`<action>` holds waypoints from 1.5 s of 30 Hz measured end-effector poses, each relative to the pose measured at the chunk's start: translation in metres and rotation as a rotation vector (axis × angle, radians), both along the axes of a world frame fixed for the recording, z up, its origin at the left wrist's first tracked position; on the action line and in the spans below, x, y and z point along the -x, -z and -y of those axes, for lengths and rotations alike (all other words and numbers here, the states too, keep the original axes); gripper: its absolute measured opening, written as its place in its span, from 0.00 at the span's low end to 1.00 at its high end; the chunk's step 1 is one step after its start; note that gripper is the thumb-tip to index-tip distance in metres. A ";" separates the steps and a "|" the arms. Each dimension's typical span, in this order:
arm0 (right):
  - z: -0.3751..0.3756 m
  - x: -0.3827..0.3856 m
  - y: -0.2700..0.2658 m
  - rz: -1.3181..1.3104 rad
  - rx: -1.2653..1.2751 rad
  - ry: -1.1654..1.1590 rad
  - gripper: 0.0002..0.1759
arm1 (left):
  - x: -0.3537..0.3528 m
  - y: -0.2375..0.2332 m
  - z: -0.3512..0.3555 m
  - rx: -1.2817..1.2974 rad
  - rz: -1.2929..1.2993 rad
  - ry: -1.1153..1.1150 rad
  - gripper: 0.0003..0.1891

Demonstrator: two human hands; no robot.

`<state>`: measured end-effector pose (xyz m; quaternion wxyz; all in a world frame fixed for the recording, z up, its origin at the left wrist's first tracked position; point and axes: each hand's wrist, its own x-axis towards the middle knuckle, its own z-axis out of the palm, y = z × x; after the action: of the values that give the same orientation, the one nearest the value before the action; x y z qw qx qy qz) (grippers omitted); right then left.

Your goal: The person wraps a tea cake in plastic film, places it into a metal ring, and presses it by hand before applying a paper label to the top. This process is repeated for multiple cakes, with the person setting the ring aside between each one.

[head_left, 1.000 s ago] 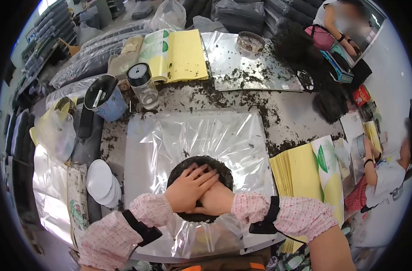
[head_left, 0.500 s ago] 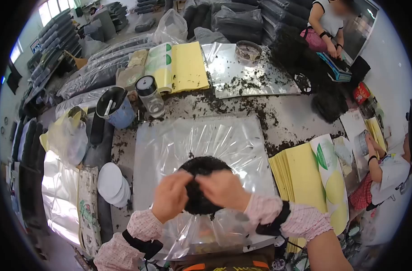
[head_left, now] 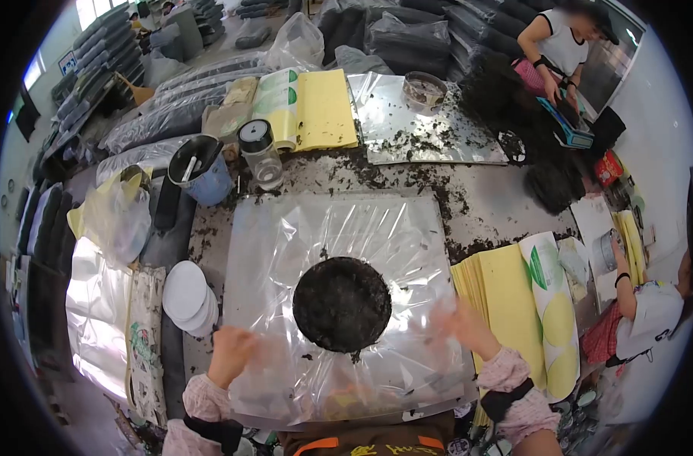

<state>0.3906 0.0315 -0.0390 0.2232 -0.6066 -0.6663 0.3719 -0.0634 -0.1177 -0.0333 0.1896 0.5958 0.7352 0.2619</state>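
A round, dark, pressed cake of tea leaves (head_left: 341, 302) lies on a clear plastic film (head_left: 339, 228) spread over a metal sheet in front of me. My left hand (head_left: 229, 353) is at the film's near left edge, partly behind the lifted plastic, and grips it. At the near right edge, my right hand (head_left: 466, 325) is blurred by motion and pinches the film. Neither hand touches the cake. The film's near part is raised and wrinkled between my hands.
White round discs (head_left: 185, 296) are stacked to the left and yellow paper wrappers (head_left: 506, 292) to the right. Behind stand a clear jar (head_left: 261, 156), a blue cup (head_left: 202, 173) and more yellow sheets (head_left: 316, 110). Loose tea litters the table. Other people work at the right.
My hands were pressing on the cake, then lifted off it and moved apart to the film's near edges. The cake now lies uncovered.
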 end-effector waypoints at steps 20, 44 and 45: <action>0.012 0.106 0.038 -0.638 -0.176 -0.076 0.69 | -0.121 0.005 -0.085 -0.136 -0.246 0.341 0.18; -0.058 0.159 -0.023 -0.527 -0.452 -0.650 0.30 | -0.149 0.021 -0.106 -0.251 0.213 0.001 0.30; -0.029 0.153 -0.008 -0.421 -0.506 -0.639 0.30 | -0.152 0.031 -0.108 -0.397 0.279 -0.090 0.33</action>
<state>0.2373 0.0600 -0.0313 0.3692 -0.2083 -0.8299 0.3627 0.0883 -0.0095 -0.0643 0.1567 0.5461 0.6618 0.4892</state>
